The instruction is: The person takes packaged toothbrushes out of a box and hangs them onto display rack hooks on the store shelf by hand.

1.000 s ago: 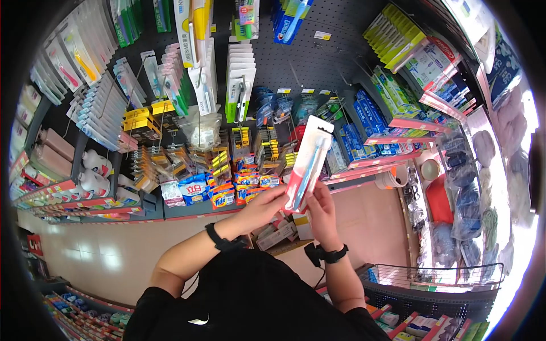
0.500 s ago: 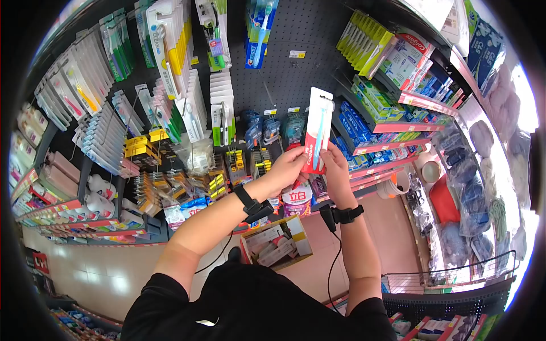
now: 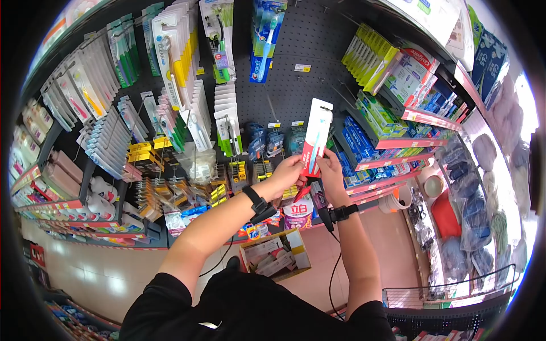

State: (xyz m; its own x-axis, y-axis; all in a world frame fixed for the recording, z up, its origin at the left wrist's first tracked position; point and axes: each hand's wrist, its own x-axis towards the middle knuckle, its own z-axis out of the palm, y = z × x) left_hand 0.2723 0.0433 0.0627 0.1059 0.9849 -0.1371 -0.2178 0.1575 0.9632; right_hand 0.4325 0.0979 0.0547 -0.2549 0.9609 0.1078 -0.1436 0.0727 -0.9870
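Note:
A packaged Colgate toothbrush [image 3: 316,136], white card above and red below, is held up in front of the pegboard. My left hand [image 3: 288,175] has its fingers closed around the pack's lower left edge. From the other side, my right hand [image 3: 330,170] pinches its lower right edge. Something red [image 3: 302,193] pokes out below my left fingers; I cannot make out what it is. Behind the pack is the dark pegboard [image 3: 284,94] with price tags, and a blue toothbrush pack [image 3: 266,48] hangs higher up.
Hanging toothbrush packs [image 3: 176,57] fill the left of the pegboard. Shelves of toothpaste boxes [image 3: 364,142] stand at right. An open carton [image 3: 304,258] with boxes inside sits on the floor before me. A wire basket [image 3: 449,292] is at lower right.
The toothbrush pack has dropped slightly in view and leans a little more to the right. Both hands keep hold of it. The whole scene has shifted slightly downward.

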